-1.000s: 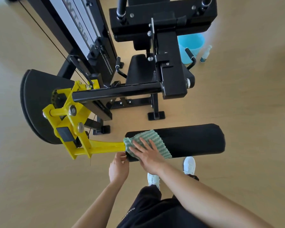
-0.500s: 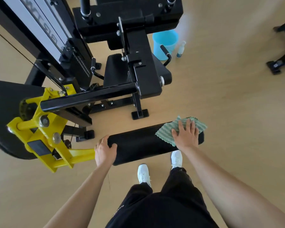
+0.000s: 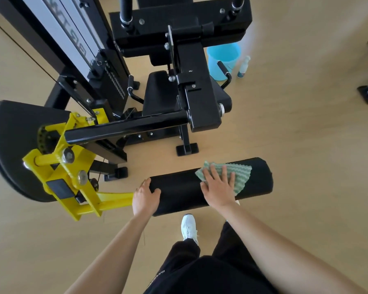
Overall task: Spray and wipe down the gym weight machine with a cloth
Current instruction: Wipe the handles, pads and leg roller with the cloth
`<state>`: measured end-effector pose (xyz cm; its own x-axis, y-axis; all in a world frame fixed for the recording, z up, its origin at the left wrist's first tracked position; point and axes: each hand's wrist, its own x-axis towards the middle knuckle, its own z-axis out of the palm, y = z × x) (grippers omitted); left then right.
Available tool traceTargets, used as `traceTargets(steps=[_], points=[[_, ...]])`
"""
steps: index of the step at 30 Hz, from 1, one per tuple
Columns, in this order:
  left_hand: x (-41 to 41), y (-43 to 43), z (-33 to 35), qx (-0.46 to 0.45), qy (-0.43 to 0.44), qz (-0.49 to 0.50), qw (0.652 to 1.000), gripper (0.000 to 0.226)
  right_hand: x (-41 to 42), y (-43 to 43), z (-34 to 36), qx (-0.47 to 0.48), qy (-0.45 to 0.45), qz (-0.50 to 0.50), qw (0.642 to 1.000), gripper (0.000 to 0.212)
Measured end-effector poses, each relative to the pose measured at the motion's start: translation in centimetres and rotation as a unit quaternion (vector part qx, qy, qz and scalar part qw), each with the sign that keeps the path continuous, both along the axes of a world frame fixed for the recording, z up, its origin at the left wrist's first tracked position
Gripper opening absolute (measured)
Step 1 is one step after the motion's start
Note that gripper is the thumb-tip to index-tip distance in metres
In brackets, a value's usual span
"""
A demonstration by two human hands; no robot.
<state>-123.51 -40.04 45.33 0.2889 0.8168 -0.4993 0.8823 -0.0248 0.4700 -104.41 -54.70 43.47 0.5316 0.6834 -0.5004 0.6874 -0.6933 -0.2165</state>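
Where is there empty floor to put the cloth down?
Bare floor lies right of the roller pad, up to the spray bottle and blue bucket. It is crowded left of the pad, around the yellow arm and the machine's black feet.

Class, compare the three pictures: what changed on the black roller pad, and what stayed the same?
The right hand slid the green cloth along the roller pad, from the end by the yellow arm to the free end, then partway back. The left hand took hold of the yellow-arm end. The bucket and spray bottle stayed put.
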Motion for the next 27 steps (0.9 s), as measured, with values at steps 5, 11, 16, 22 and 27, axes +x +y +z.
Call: traceTargets(steps=[5, 11, 16, 22, 27], points=[[-0.9, 0.0, 0.3, 0.002, -0.008, -0.001, 1.000, 0.054, -5.8, 4.5, 0.8, -0.002, 0.062, 0.152, 0.986, 0.061], [-2.1, -1.0, 0.5, -0.005, -0.030, 0.057, 0.998, 0.051, -9.8, 6.7, 1.5, 0.030, 0.137, 0.286, 0.948, 0.061], [-2.1, -2.1, 0.3, -0.012, -0.042, 0.115, 0.992, 0.050, -5.7, 3.0, -0.2, 0.056, 0.052, 0.251, 0.965, 0.062], [-1.3, -3.3, 0.0, 0.007, -0.048, 0.152, 0.987, 0.049, 2.1, -2.1, -1.0, 0.066, -0.007, 0.082, 0.994, 0.063], [-1.5, -3.3, -0.7, 0.013, -0.040, 0.157, 0.987, 0.047, 8.3, -5.9, -1.4, 0.035, -0.048, -0.069, 0.996, 0.067]])
